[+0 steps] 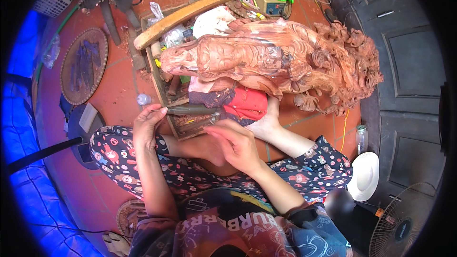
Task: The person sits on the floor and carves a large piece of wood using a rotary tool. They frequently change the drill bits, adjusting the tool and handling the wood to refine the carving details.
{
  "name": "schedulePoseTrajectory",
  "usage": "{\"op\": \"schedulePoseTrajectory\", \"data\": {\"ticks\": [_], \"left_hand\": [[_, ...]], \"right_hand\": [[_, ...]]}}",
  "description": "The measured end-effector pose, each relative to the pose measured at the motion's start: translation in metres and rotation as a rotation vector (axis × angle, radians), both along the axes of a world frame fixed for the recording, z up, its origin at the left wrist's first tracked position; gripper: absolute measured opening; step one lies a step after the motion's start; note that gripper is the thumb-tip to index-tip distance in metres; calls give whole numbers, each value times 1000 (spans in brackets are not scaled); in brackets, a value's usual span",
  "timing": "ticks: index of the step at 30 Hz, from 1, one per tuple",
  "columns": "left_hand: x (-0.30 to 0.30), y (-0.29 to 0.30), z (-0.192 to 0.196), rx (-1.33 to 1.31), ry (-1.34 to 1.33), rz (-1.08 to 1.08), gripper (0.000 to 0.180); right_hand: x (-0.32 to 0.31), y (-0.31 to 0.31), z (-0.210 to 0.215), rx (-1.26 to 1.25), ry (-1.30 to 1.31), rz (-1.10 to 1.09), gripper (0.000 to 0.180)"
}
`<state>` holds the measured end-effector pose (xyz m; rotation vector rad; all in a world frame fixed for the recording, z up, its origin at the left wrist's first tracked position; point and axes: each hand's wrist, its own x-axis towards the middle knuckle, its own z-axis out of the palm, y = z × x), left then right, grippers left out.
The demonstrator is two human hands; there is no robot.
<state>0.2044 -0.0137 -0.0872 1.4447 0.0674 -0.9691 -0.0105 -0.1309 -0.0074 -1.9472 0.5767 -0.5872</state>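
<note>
My left hand (148, 123) is raised over my left leg. Its thumb and forefinger pinch at the left end of a long grey-green cylinder (193, 109); whether they grip it or something tiny is hidden. Opposite, my right hand (236, 143) has its fingers stretched out side by side, close to a small clear, blurred thing (213, 118) at the cylinder's other end. Beyond both hands lies a large carved wooden statue (281, 59) on its back, with a face, draped folds and flower shapes. Red and dark cloth (245, 103) is bunched below it, beside my bare foot.
A wooden box (159, 83) of tools sits under the statue's head end, a curved wooden bar (183, 19) across it. At left is a woven tray (71, 74) of dark chisels. Farther back stands a control box (270, 4) with a green ring. A fan (404, 223) stands lower right.
</note>
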Motion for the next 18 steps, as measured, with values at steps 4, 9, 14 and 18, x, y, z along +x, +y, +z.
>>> {"op": "schedulePoseTrajectory", "data": {"ticks": [4, 9, 14, 18], "left_hand": [[-7, -7, 5, -76, -1, 79, 21], [-9, -7, 23, -170, -289, 13, 22], [-3, 19, 86, -428, -382, 28, 23], [-5, 25, 105, -668, -388, 52, 38]], "right_hand": [[8, 2, -10, -95, 8, -16, 31], [22, -2, -14, -371, 77, -9, 64], [36, -3, -7, -422, 89, 88, 73], [43, 5, 15, -178, 85, 166, 37]]}}
